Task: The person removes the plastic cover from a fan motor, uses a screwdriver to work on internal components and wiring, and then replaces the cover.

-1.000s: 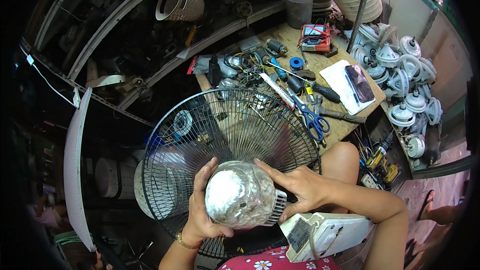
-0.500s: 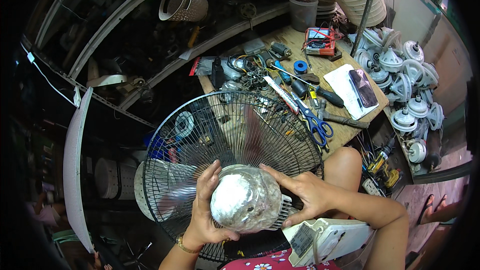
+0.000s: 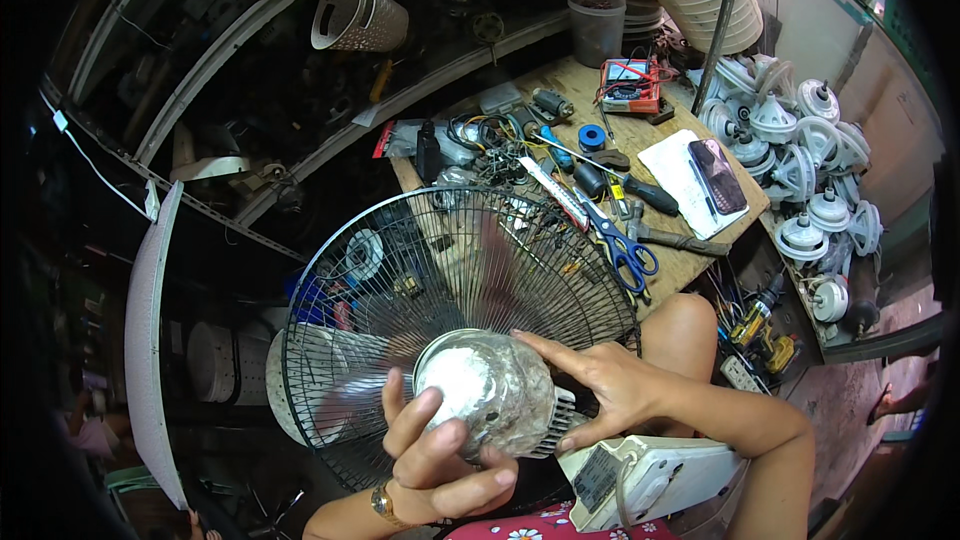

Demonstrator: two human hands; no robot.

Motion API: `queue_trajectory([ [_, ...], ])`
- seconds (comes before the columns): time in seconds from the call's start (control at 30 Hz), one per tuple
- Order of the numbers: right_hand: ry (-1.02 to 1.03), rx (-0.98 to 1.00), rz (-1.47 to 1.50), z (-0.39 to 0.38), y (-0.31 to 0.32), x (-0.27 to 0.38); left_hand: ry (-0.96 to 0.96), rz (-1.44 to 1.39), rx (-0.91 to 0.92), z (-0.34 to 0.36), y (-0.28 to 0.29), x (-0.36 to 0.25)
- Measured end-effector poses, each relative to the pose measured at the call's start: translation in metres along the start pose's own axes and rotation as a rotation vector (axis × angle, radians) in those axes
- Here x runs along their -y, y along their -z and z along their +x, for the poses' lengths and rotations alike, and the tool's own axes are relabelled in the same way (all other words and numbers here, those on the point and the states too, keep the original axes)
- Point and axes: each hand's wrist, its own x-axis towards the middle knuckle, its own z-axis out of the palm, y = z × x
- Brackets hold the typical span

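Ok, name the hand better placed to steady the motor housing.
Probably the right hand: its thumb and forefinger rest on the motor housing; the left hand has its fingers spread in front.

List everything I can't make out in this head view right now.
Fan blades: head view, blurred behind the wire cage; count unclear.
Motor cover: head view, lower left part hidden by the left grip.
Tall pale basket: head view, top cut off by the upper edge.
Gold watch: head view, dial too small to read.
Shelf: head view, contents mostly lost in shadow.
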Motion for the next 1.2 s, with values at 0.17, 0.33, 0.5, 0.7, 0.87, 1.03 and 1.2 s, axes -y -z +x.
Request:
queue_trajectory([
  [0.17,0.021,-0.02,0.055,0.0,0.001,-0.008,0.063,-0.054,-0.005,0.015,-0.012,0.001],
  [0.33,0.028,0.083,0.076,0.002,0.012,-0.017,0.079,0.003,0.134,0.016,-0.003,0.002],
  [0.5,-0.029,0.028,0.478,-0.002,0.015,-0.049,0.101,0.031,0.132,0.019,-0.008,0.002],
  [0.7,-0.222,-0.319,0.422,-0.004,0.026,-0.04,0.129,-0.034,0.131,0.021,-0.007,0.005],
  [0.87,-0.106,-0.455,0.453,0.006,0.051,-0.013,0.147,-0.043,0.094,0.016,-0.009,0.008],
  [1.03,0.131,-0.444,0.584,0.025,0.056,0.037,0.156,-0.073,0.097,0.013,-0.009,0.011],
  [1.2,0.34,-0.403,0.684,0.05,0.031,0.079,0.191,-0.095,0.035,0.006,-0.012,0.012],
])
